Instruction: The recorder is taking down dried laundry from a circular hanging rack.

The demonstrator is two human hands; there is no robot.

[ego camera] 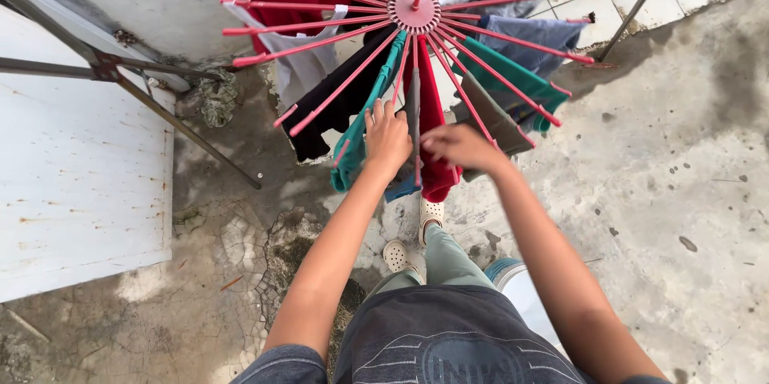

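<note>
A pink umbrella-style drying rack [414,9] spreads its spokes out from a round hub, with clothes hanging over them. My left hand [386,137] rests on a teal garment [356,137] draped on a near spoke. Just to its right, my right hand [455,146] pinches the dark grey cloth [413,108] hanging beside a red garment [433,124]. Both hands are close together under the hub.
Black [332,104], white [300,72], red, blue and green clothes hang on other spokes. A white panel [80,168] with metal bars [172,120] stands left. Cracked concrete floor [665,192] lies around my feet in pale clogs [431,212]; a bucket rim [503,269] sits near my right leg.
</note>
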